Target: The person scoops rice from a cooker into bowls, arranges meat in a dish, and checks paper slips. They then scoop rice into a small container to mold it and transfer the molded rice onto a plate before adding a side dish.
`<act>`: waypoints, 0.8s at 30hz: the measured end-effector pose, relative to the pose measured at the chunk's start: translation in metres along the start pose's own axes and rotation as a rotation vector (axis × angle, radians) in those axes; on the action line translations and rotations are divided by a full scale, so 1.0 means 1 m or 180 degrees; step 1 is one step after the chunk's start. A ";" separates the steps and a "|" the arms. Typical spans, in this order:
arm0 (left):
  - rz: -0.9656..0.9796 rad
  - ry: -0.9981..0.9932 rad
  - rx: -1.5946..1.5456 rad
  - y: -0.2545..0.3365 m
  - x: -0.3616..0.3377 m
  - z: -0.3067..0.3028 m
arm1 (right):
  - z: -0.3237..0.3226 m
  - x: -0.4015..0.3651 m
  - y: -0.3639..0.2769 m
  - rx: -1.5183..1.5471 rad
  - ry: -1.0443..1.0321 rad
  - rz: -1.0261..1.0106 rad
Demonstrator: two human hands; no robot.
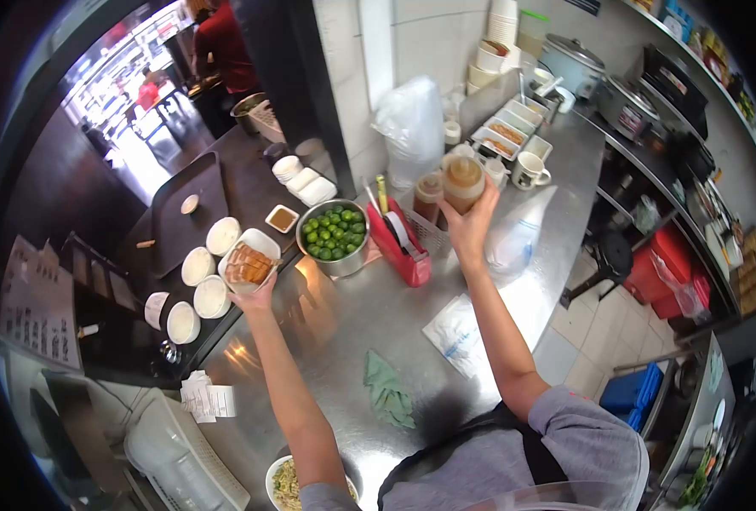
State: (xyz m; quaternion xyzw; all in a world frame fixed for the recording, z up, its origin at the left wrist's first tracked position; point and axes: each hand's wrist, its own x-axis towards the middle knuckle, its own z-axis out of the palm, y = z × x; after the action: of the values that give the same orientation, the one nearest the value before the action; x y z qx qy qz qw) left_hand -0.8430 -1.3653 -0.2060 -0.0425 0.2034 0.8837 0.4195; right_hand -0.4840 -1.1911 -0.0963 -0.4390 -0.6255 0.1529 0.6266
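My left hand [257, 296] is closed on the near edge of a white bowl [269, 245] with browned sliced meat [248, 264] in it. The bowl is at the dark counter's edge, beside several white bowls [212, 296]. Across the steel table, my right hand [472, 223] wraps around a squeeze bottle [463, 183] of brown sauce, which looks upright. A second squeeze bottle [427, 194] stands close to its left. Between my hands are a metal bowl of green citrus fruits [335, 232] and a red tape dispenser [402, 247].
A green cloth [388, 390] and a white plastic bag [455, 334] lie on the steel table. A small square sauce dish [282, 219] and a dark tray [169, 204] are on the far counter. Noodles fill a bowl [286, 485] near my left elbow. A person in red [229, 51] stands beyond.
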 end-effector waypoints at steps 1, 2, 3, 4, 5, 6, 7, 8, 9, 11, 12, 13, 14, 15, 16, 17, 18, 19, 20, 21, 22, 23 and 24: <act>-0.0018 -0.0123 -0.0119 0.002 -0.001 0.002 | -0.003 0.000 0.002 -0.0090 -0.0004 -0.0060; -0.0041 -0.0245 -0.0237 0.005 -0.002 0.003 | 0.006 -0.004 -0.001 -0.0049 -0.0081 -0.0122; 0.0151 -0.0386 -0.0458 0.006 0.005 -0.006 | 0.006 -0.005 -0.008 -0.0138 -0.0201 0.0048; 0.0334 -0.0540 -0.0687 0.006 0.011 -0.014 | 0.005 -0.007 -0.010 0.0067 -0.0474 0.0230; 0.0541 0.0566 -0.0300 0.005 -0.009 0.001 | 0.012 -0.011 0.008 0.0063 -0.0320 -0.0071; 0.1519 0.0261 0.0328 0.005 0.010 -0.022 | 0.019 -0.014 0.027 0.0045 -0.0163 -0.0372; 0.1687 0.2222 0.0314 0.000 -0.038 0.030 | 0.022 -0.016 0.035 0.0131 -0.0224 -0.0391; 0.2605 0.2435 0.1582 0.009 -0.056 0.033 | 0.026 -0.015 0.051 0.0200 -0.0149 -0.0604; 0.3351 0.2652 0.2948 0.023 -0.073 0.035 | 0.032 -0.015 0.067 0.0008 -0.0016 -0.0748; 0.5090 0.2168 0.3434 0.064 -0.158 0.094 | 0.035 -0.017 0.068 0.0072 0.0052 -0.0719; 0.5649 0.2182 0.3535 0.088 -0.190 0.114 | 0.036 -0.021 0.062 0.0251 0.0088 -0.0658; 0.6204 0.2176 0.3649 0.118 -0.216 0.128 | 0.033 -0.024 0.053 0.0422 0.0127 -0.0581; 0.6700 0.2447 0.3762 0.152 -0.238 0.135 | 0.030 -0.027 0.047 -0.0069 -0.0086 -0.0147; 0.7193 0.2706 0.3861 0.187 -0.258 0.142 | 0.026 -0.029 0.042 -0.0570 -0.0290 0.0284; 0.7162 0.3431 0.4214 0.220 -0.279 0.149 | 0.022 -0.032 0.042 -0.1080 -0.0492 0.0705; 0.7059 0.4179 0.4541 0.252 -0.299 0.155 | 0.025 -0.036 0.055 -0.1090 -0.0428 0.0588; 0.6775 0.4650 0.4706 0.284 -0.312 0.156 | 0.032 -0.041 0.079 -0.1100 -0.0360 0.0471; 0.6464 0.5103 0.4858 0.314 -0.321 0.151 | 0.040 -0.046 0.103 -0.1111 -0.0289 0.0365; 0.6136 0.5393 0.5053 0.336 -0.333 0.147 | 0.042 -0.049 0.108 -0.1057 -0.0237 0.0176; 0.5791 0.5661 0.5239 0.355 -0.343 0.143 | 0.050 -0.051 0.111 -0.1358 -0.0093 0.0132; 0.5092 0.5979 0.5478 0.359 -0.358 0.151 | 0.054 -0.050 0.098 -0.1672 0.0060 0.0096; 0.4455 0.5885 0.5534 0.359 -0.370 0.158 | 0.056 -0.049 0.086 -0.2000 0.0221 0.0069; 0.4384 0.5979 0.5623 0.371 -0.373 0.153 | 0.063 -0.046 0.088 -0.1562 0.0441 -0.0281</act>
State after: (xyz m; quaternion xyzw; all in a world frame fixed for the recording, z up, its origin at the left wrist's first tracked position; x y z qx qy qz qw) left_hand -0.8692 -1.7844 0.1450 -0.2218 0.8408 0.1433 -0.4725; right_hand -0.5183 -1.1530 -0.2021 -0.5595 -0.6181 -0.0614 0.5488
